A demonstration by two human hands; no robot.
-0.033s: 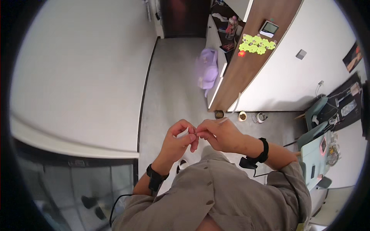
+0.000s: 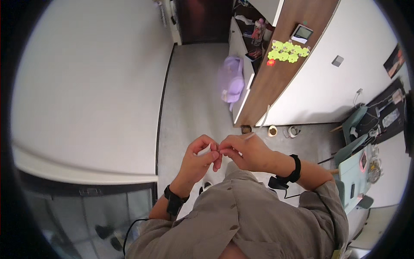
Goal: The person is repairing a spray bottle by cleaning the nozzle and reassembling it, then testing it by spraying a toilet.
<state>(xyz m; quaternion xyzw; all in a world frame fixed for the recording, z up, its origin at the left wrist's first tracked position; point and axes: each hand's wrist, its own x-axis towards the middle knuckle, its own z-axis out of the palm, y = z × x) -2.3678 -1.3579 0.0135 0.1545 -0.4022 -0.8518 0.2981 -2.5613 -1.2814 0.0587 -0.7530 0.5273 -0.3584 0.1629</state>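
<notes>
My left hand [image 2: 195,160] and my right hand [image 2: 250,152] meet in front of my waist, fingertips together. A small white piece, like folded paper [image 2: 205,150], shows between the thumb and fingers of my left hand. My right hand pinches with thumb and forefinger at the left fingertips; what lies in that pinch is too small to make out. A thin, pale, bendy strip [image 2: 265,116] sticks up from behind my right hand, curving away over the floor. Where its lower end is held is partly hidden.
Ahead, a lilac backpack [image 2: 233,80] hangs beside an open shoe cabinet [image 2: 239,47]. Small bowls [image 2: 272,131] stand on the floor by the wooden panel [image 2: 276,73]. To the right is a pale green table [image 2: 351,175] with chairs [image 2: 350,151]. A white wall [image 2: 95,86] runs along the left.
The view has shifted very slightly. Both hands keep nearly the same pose, fingertips together.
</notes>
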